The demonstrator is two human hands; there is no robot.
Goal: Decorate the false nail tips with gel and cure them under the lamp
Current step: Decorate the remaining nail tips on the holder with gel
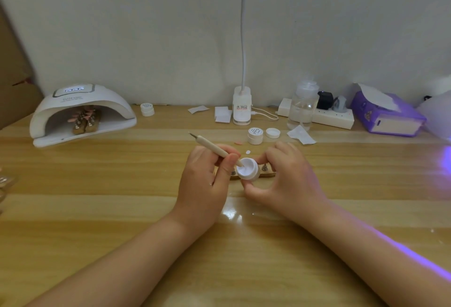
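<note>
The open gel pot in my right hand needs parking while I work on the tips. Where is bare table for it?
Bare table lies between the curing lamp and the left hand, and along the near edge by the forearms. The back right is crowded: closed pot, loose lid, bottle, power strip.

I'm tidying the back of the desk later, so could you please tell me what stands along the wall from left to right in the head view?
Curing lamp → small closed jar → desk lamp base → clear bottle → purple tissue box.
</note>
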